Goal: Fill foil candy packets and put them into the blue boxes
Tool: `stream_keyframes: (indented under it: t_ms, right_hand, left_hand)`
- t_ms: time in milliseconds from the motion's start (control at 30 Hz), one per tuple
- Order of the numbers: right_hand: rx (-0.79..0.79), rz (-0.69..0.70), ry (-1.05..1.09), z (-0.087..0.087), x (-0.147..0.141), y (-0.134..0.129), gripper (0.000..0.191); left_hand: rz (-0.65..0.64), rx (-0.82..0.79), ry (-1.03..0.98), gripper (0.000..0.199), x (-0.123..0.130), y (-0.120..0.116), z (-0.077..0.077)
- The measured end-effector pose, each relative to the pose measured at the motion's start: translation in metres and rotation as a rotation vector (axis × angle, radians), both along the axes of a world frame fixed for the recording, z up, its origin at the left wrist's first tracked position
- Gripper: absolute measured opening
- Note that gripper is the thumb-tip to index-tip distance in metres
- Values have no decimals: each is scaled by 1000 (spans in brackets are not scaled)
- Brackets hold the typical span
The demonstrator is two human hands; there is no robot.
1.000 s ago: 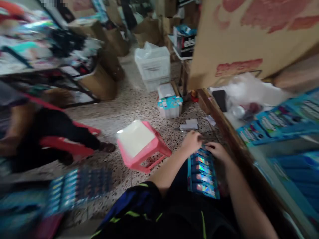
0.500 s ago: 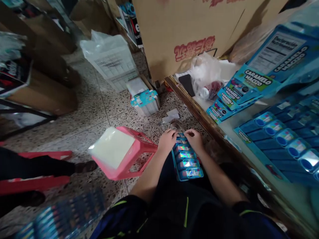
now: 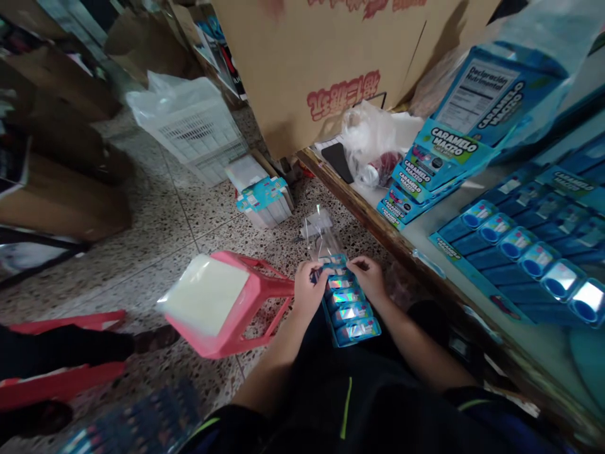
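A blue tray of candy packs (image 3: 352, 309) with shiny labels in a row rests across my lap, its far end pointing away from me. A clear plastic bag (image 3: 324, 238) stands out crumpled beyond that far end; how far it covers the tray is hard to see. My left hand (image 3: 311, 285) is at the tray's far left corner, fingers curled and pinching the bag's film. On the opposite corner my right hand (image 3: 368, 276) pinches too, thumb and forefinger together at the film's edge. The thin film between the fingertips is mostly hidden.
A pink stool (image 3: 222, 302) with a pale sheet on top stands at left. On the wood-edged table (image 3: 350, 197) at right are blue candy display boxes (image 3: 439, 154), a dark phone (image 3: 337, 162) and plastic bags. Stacked cards (image 3: 267, 202) and a white basket (image 3: 193, 126) stand ahead.
The view has turned slightly right. Both hands have shifted a little toward me along the tray's far end, and more of the clear bag now stands up beyond them.
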State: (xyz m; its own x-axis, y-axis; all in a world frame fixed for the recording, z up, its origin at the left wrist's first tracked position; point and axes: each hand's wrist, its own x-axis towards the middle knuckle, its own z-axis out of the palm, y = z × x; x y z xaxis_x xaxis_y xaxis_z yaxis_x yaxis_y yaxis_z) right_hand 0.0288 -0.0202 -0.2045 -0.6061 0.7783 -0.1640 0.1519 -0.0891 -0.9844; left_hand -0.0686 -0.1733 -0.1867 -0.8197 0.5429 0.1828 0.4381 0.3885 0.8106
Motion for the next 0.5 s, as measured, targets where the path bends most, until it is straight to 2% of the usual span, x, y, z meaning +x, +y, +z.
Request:
stream_keyframes:
  t_ms: [67, 100, 267, 367, 500]
  right_hand:
    - [-32, -22, -2, 2, 4, -5, 29]
    - [-48, -32, -1, 2, 5, -8, 29]
    - [-138, -129, 2, -7, 0, -21, 29]
    - [-207, -176, 10, -17, -12, -30, 33]
    - [-252, -152, 24, -24, -19, -32, 38]
  left_hand:
    - [118, 98, -105, 31, 7, -9, -11]
    - [123, 106, -149, 34, 10, -14, -18]
    - [-36, 27, -215, 39, 13, -34, -46]
    - [-62, 25, -198, 38, 8, -36, -50]
    - [-80, 39, -195, 33, 1, -36, -50]
